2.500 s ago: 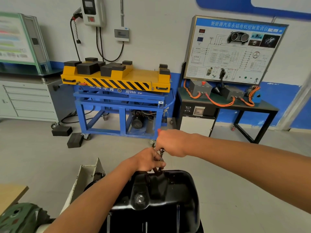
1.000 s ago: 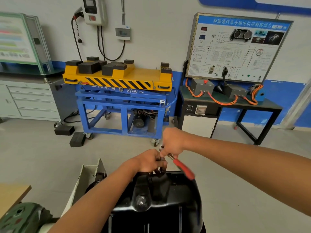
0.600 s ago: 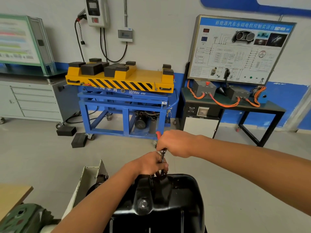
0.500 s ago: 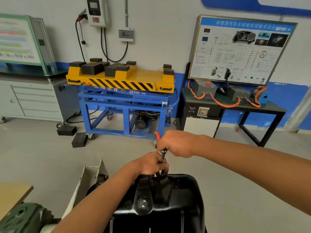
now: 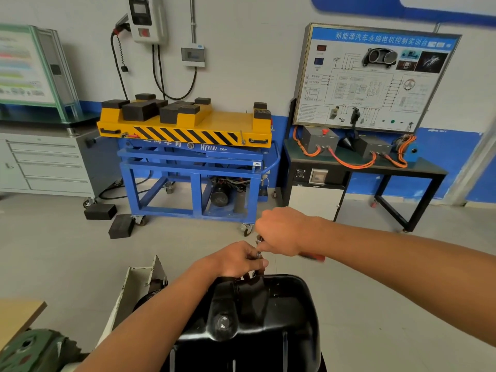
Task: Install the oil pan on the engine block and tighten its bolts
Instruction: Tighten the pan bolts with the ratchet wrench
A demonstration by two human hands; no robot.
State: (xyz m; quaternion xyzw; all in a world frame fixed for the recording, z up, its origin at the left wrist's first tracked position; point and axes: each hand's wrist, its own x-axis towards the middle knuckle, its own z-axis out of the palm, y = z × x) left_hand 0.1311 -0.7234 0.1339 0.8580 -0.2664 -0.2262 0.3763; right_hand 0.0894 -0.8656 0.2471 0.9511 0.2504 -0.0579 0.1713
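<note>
Black oil pan [image 5: 255, 318] sits at six o'clock in the head view, sump side up, long axis running six to twelve. At its far rim the left hand [image 5: 236, 257] pinches the upright socket shaft. The right hand [image 5: 281, 229], at one o'clock of it, clenches the ratchet [image 5: 311, 256], red handle pointing toward four.

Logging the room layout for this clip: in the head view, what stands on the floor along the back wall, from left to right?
grey drawer cabinet → blue lift table with a yellow top → black bench carrying the motor-control training board
</note>
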